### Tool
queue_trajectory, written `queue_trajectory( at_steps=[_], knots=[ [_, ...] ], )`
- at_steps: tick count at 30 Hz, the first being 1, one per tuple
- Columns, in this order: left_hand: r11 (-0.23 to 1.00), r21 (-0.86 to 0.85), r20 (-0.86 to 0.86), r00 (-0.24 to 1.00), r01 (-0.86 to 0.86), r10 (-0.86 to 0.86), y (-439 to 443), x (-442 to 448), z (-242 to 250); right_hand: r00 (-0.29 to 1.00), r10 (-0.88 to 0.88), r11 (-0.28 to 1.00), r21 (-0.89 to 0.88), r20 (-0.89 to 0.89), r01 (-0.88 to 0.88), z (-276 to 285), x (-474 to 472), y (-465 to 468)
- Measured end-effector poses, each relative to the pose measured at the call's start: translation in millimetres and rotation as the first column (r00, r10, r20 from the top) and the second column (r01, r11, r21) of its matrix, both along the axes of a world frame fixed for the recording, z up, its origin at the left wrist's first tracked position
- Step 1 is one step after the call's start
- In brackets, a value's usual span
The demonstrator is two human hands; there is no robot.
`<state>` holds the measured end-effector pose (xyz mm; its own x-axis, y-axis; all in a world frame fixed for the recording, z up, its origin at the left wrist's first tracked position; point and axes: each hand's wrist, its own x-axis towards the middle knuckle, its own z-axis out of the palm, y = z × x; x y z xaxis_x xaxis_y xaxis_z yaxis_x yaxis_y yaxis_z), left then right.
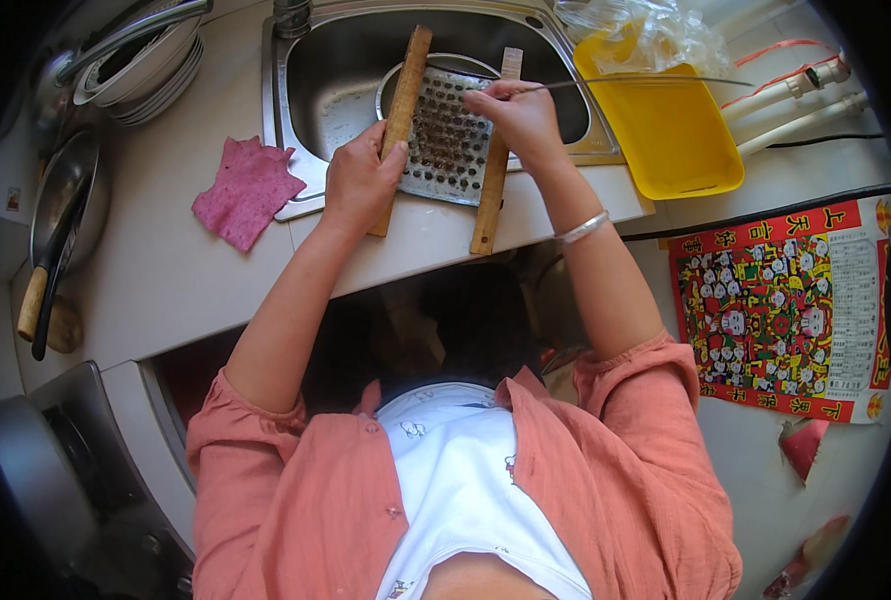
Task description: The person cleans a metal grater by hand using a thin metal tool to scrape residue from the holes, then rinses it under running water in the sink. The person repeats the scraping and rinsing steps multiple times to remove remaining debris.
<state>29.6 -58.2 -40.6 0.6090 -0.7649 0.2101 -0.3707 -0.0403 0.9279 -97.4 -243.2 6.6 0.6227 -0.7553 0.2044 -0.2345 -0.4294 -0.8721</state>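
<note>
A metal grater with two wooden side rails (445, 139) leans over the front rim of the steel sink (325, 105), its lower rail ends on the counter. Brown residue covers the middle of its punched metal sheet. My left hand (363, 176) grips the left wooden rail. In my right hand (524, 120) is a thin rod or stick (640, 79), pinched between the fingers; it points off to the right, and its other end near the grater is hard to make out. Behind the grater, a round metal-rimmed bowl (382, 86) stands in the sink, partly hidden.
A pink cloth (247, 191) lies left of the sink. At the right are a yellow plastic tray (674, 142), a clear plastic bag (648, 37) and white pipes (783, 94). Stacked bowls (145, 82) and a pan (67, 202) stand at the left.
</note>
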Motion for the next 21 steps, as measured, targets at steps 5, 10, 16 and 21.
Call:
queue_trajectory(
  at_steps=[5,10,16,21],
  knots=[
    [1.0,0.004,0.0,1.0,0.003,-0.003,-1,-1,1,0.979,-0.089,0.993,-0.095,-0.181,0.072,0,28,10],
    [1.0,-0.029,0.01,1.0,-0.003,0.003,0,0,0,0.893,-0.259,0.933,-0.335,-0.368,0.132,28,11,28],
    [0.999,0.049,0.018,1.0,0.006,-0.007,1,-2,8,0.956,-0.184,0.967,-0.215,-0.228,0.135,11,1,3],
    [1.0,-0.001,-0.003,1.0,-0.004,0.004,1,0,2,0.953,-0.191,0.948,-0.295,-0.237,0.116,12,25,26]
  ],
)
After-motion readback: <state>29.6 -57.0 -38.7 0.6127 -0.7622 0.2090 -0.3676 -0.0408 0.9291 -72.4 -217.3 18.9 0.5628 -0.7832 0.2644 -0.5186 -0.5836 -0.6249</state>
